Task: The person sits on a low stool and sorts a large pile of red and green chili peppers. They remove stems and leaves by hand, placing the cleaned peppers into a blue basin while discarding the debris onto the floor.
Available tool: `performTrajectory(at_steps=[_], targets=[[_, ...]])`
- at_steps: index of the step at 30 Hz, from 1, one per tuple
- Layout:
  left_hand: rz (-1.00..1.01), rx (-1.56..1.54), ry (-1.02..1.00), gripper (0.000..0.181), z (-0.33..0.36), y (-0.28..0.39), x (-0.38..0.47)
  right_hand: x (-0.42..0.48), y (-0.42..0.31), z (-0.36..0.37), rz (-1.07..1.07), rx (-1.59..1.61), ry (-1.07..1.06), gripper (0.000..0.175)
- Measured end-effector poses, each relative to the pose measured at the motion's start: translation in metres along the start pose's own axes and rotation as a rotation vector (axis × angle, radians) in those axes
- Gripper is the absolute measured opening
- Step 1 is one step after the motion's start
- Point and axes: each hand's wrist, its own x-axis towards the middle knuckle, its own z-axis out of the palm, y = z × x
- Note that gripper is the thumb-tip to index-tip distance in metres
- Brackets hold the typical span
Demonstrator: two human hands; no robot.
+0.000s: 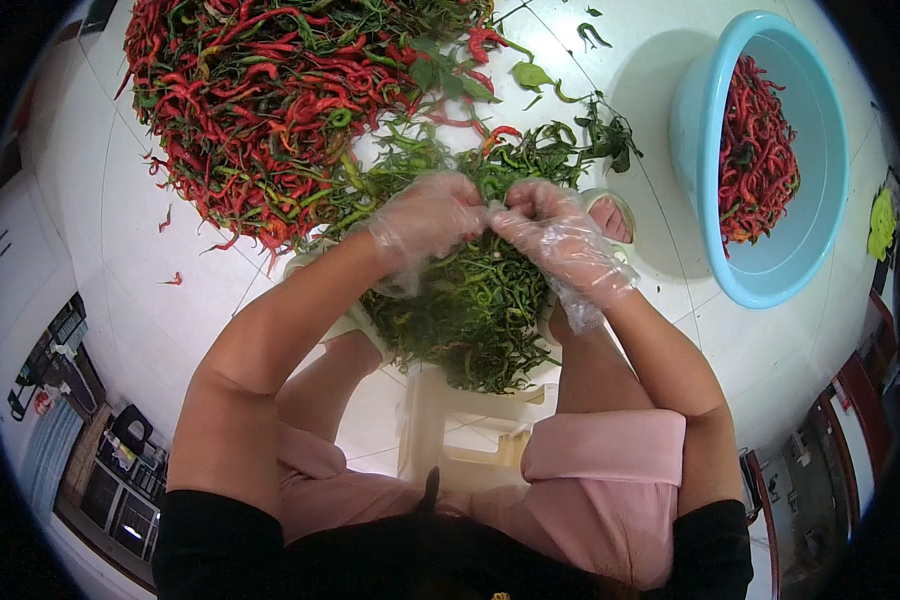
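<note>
Both of my hands wear thin clear plastic gloves and meet at the fingertips in front of me. My left hand (431, 217) is closed around what looks like a red chili pepper; only small bits of red show at its fingers. My right hand (566, 236) has thumb and fingers bent together against the left fingertips, and what they pinch is too small to make out. Below the hands, a heap of green chili peppers (487, 292) with stems and leaves lies on the floor between my feet.
A large pile of red chili peppers (270, 112) mixed with green ones lies at the far left. A light blue plastic basin (784, 274) holding picked red chilies (757, 157) stands at the right. Loose leaves (531, 75) lie on the tiled floor (645, 300).
</note>
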Motion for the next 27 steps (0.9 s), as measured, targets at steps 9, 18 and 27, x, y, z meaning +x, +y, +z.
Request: performTrajectory(at_steps=[9,18,27], targets=[[0.171,0.345,0.137,0.025,0.015,-0.037,0.005,-0.006,0.021,0.011,0.030,-0.114,-0.086,0.022],[-0.010,-0.437,-0.332,0.012,-0.009,-0.035,-0.018,-0.024,0.008,-0.001,0.348,1.015,-0.374,0.011],[0.072,-0.628,-0.053,0.015,-0.052,-0.043,-0.013,-0.027,0.019,-0.009,0.235,0.872,-0.291,0.011]])
